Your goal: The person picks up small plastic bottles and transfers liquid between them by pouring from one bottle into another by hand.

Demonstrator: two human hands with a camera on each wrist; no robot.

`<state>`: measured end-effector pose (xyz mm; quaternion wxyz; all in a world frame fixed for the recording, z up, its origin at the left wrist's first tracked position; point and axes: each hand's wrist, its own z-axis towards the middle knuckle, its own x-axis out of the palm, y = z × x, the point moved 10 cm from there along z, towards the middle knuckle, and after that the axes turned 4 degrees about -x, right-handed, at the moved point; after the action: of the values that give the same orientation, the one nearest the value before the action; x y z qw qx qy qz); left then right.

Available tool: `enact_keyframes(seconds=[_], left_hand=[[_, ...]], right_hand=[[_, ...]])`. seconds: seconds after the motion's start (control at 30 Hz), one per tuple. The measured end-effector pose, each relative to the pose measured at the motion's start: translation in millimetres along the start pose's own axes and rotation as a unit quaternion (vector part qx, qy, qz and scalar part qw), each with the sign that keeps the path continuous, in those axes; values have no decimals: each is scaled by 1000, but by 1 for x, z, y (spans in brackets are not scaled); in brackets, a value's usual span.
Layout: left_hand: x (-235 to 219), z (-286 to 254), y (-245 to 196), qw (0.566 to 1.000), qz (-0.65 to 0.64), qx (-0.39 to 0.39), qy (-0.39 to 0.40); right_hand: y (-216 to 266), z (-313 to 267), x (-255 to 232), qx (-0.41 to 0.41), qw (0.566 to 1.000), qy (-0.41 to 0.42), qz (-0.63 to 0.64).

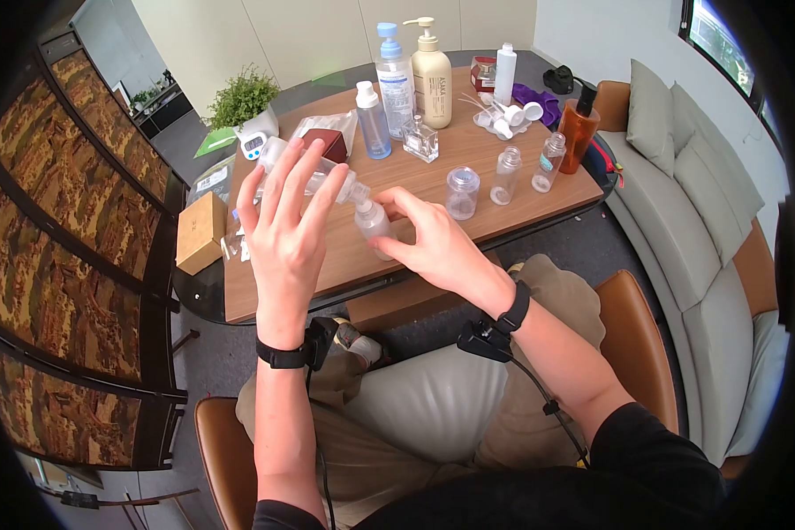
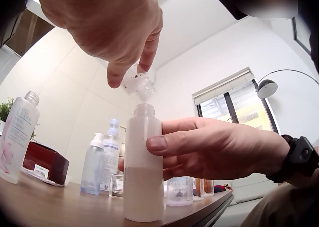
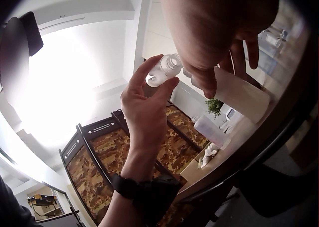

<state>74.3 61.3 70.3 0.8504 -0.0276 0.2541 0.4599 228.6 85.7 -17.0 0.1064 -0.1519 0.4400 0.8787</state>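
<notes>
My left hand pinches a small clear bottle between thumb and fingers. It is tipped, its neck just above the mouth of a frosted bottle. Curled around that bottle is my right hand, thumb on the near side and fingers behind. The frosted bottle stands upright close to the table edge, cloudy liquid filling roughly its lower half. In the head view the left hand's raised fingers partly cover the clear bottle. A white bottle with pink flower print stands to the left.
On the wooden table stand a cream pump bottle, blue-tinted bottles, a square glass bottle and an amber bottle. Several clear containers, including a wide jar, are on the right. A cardboard box sits left.
</notes>
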Motion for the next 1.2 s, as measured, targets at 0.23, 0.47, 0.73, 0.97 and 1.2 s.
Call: enact_keyframes(seconds=[0.23, 0.47, 0.73, 0.97, 1.2], left_hand=[[0, 1, -1, 1000, -2, 7, -6], [2, 2, -2, 1000, -6, 9, -1], [3, 3, -2, 1000, -9, 9, -3], [4, 3, -2, 1000, -8, 11, -1], [6, -1, 6, 999, -32, -24, -4]], right_hand=[[0, 0, 0, 5, 1000, 4, 7], [-1, 0, -1, 3, 1000, 0, 5], [-1, 0, -1, 18, 1000, 6, 7], [-2, 0, -1, 18, 1000, 5, 5], [-6, 0, -4, 32, 999, -5, 42]])
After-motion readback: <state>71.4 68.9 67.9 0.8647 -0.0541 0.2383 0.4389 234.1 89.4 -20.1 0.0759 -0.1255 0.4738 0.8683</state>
